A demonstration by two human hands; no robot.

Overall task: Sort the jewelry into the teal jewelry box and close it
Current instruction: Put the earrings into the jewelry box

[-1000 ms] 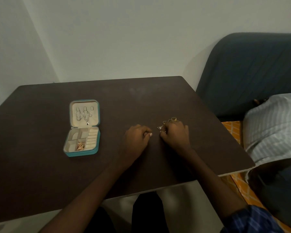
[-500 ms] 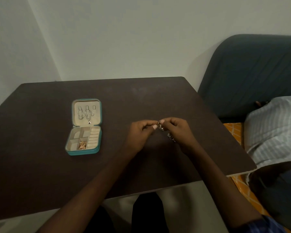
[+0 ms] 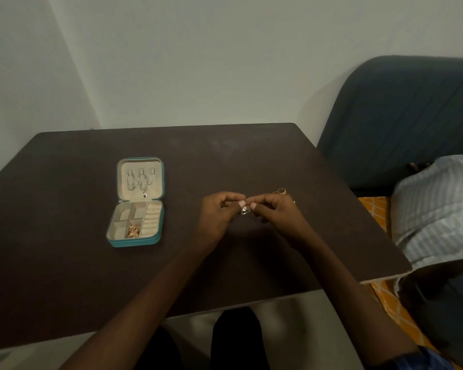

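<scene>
Head view looks down on a dark brown table (image 3: 64,263) that fills most of the scene, and every place below is given from the teal jewelry box (image 3: 134,243) lying on it. Far to the right of the box, off the table's edge, stands a dark blue sofa (image 3: 398,116), with a pale striped cloth (image 3: 436,209) draped below it. The box itself lies open, lid (image 3: 140,162) flat on the table on the far side, tray on the near side. Silver chains (image 3: 139,180) hang on the lid's beige lining, one ending in a small dark pendant. In the tray, a heap of gold pieces (image 3: 133,231) sits in a near compartment just beside the padded ring rows (which look bare from here).

Well to the right of the box, both hands are raised above the table with fingertips meeting. The left hand (image 3: 219,212) and the right hand (image 3: 277,210) each pinch a small silver pendant piece (image 3: 244,210) that dangles between them, fingers curled round it. Farther right of the box, just beyond the right hand's knuckles, a few gold rings (image 3: 281,191) lie on the table; how many I cannot tell.
</scene>
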